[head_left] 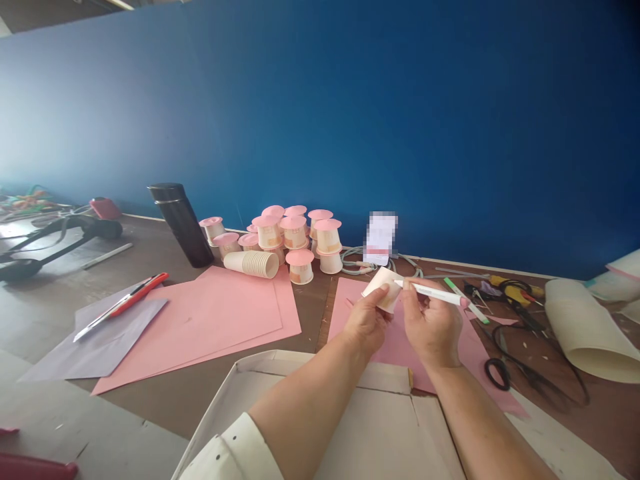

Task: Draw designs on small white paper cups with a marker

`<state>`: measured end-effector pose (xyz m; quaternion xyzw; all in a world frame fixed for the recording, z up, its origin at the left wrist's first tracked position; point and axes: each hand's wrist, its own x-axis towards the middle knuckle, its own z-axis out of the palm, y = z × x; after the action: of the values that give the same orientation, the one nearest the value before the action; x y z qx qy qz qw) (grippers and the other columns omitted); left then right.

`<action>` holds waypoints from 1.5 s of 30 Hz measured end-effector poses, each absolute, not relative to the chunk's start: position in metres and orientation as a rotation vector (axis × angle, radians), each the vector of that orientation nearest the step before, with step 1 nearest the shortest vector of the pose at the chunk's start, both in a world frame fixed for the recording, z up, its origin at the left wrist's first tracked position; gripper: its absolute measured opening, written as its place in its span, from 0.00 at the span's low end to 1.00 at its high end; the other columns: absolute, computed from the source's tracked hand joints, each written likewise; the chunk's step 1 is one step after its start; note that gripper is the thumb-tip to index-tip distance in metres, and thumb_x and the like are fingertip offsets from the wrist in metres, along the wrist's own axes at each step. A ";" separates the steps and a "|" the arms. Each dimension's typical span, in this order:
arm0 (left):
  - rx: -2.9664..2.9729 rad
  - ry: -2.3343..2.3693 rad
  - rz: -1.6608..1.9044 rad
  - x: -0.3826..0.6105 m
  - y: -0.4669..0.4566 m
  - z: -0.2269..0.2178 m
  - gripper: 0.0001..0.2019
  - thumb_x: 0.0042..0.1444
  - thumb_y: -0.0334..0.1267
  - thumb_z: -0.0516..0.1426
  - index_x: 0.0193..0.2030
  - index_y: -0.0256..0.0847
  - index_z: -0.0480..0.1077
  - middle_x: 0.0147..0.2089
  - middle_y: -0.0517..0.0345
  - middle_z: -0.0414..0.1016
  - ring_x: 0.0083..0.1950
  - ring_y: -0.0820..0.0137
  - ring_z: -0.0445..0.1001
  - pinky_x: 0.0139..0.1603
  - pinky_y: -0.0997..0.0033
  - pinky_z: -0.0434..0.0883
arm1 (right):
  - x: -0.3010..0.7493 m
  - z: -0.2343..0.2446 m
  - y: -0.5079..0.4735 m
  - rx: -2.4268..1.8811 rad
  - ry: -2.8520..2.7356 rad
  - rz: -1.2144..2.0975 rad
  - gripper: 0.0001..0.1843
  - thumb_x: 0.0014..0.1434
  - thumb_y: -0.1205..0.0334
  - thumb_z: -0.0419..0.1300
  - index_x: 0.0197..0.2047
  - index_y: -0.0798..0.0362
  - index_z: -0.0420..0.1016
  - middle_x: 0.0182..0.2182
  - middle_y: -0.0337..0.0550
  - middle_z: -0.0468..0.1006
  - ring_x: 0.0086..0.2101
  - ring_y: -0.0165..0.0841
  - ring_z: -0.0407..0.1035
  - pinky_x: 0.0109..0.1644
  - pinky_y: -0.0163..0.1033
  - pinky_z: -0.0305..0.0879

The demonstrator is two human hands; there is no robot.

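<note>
A white paper cup point(381, 288) is held tilted in my left hand point(369, 323), its fingers wrapped round the side. My right hand point(431, 327) grips a white marker pen point(435, 291) with a pink end, and the pen's tip is at the cup's wall. Whether any mark is on this cup I cannot tell. Beneath both hands lies pink paper point(345, 297). To the left of my hands, several upturned paper cups point(301, 272) with pink paper discs on top stand grouped and partly stacked. A nested stack of plain paper cups point(253, 263) lies on its side before them.
Left of the cups stands a black flask point(183, 227). A red utility knife point(123, 305) lies on grey paper point(100, 343) and overlaps pink sheets point(215, 320). A phone point(380, 239) leans against the blue wall. Scissors point(500, 375), cables and a cream-coloured roll point(590, 330) are at right.
</note>
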<state>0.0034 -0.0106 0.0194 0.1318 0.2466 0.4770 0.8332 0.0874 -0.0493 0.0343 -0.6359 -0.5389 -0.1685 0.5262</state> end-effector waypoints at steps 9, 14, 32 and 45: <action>0.284 0.506 0.997 0.003 -0.010 0.019 0.15 0.43 0.36 0.65 0.39 0.38 0.73 0.42 0.54 0.77 0.41 0.70 0.73 0.35 0.74 0.64 | 0.088 0.035 -0.050 -1.537 -1.287 -0.409 0.15 0.58 0.51 0.54 0.38 0.54 0.75 0.30 0.46 0.77 0.30 0.34 0.71 0.35 0.37 0.64; 0.275 0.503 0.986 0.002 -0.011 0.020 0.15 0.43 0.36 0.65 0.39 0.38 0.73 0.42 0.53 0.77 0.42 0.68 0.74 0.37 0.73 0.65 | 0.088 0.035 -0.050 -1.535 -1.283 -0.411 0.15 0.59 0.51 0.53 0.37 0.53 0.74 0.29 0.45 0.77 0.30 0.34 0.71 0.34 0.36 0.64; 0.293 0.481 0.964 0.000 -0.012 0.022 0.14 0.44 0.38 0.63 0.39 0.38 0.73 0.43 0.52 0.76 0.41 0.68 0.72 0.35 0.73 0.65 | 0.088 0.036 -0.050 -1.543 -1.272 -0.410 0.14 0.58 0.53 0.54 0.37 0.54 0.74 0.28 0.45 0.76 0.29 0.34 0.70 0.33 0.36 0.64; 0.251 0.503 0.956 0.001 -0.009 0.019 0.16 0.43 0.37 0.64 0.40 0.37 0.73 0.42 0.53 0.76 0.40 0.70 0.72 0.35 0.73 0.65 | 0.089 0.035 -0.049 -1.558 -1.293 -0.417 0.16 0.59 0.51 0.53 0.38 0.55 0.74 0.28 0.46 0.76 0.30 0.35 0.70 0.34 0.36 0.64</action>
<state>0.0011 -0.0092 0.0195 0.1192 0.2387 0.4537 0.8503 0.0888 -0.0491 0.0346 -0.6475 -0.5374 -0.1734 0.5117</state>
